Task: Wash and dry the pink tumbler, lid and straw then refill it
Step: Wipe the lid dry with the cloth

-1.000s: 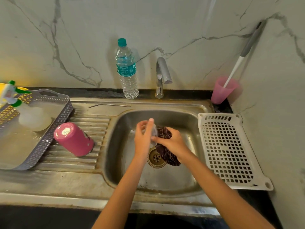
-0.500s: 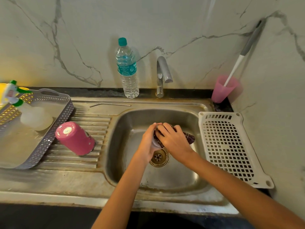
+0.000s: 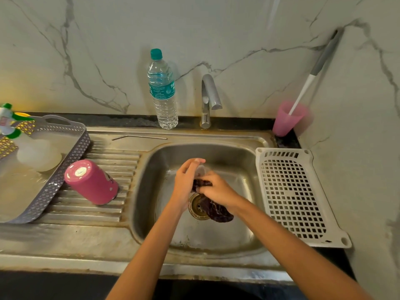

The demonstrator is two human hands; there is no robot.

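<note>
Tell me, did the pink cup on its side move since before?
No. The pink cup lies on the same ridges, just right of the grey tray; only the camera shifted slightly.

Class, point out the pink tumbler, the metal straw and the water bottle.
pink tumbler (image 3: 92, 182), head view, on its side wall.
metal straw (image 3: 139, 137), head view, mid-shaft.
water bottle (image 3: 162, 90), head view, on its label.

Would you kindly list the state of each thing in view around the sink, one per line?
Pink tumbler: upside down on the ribbed drainboard, lid off.
Clear lid: held in the left hand over the sink.
Dark cloth: gripped by the right hand, against the lid.
Metal straw: lying flat behind the basin.
Water bottle: upright, capped.
Tap: no water visibly running.
Pink cup: upright, holding a brush.
</note>
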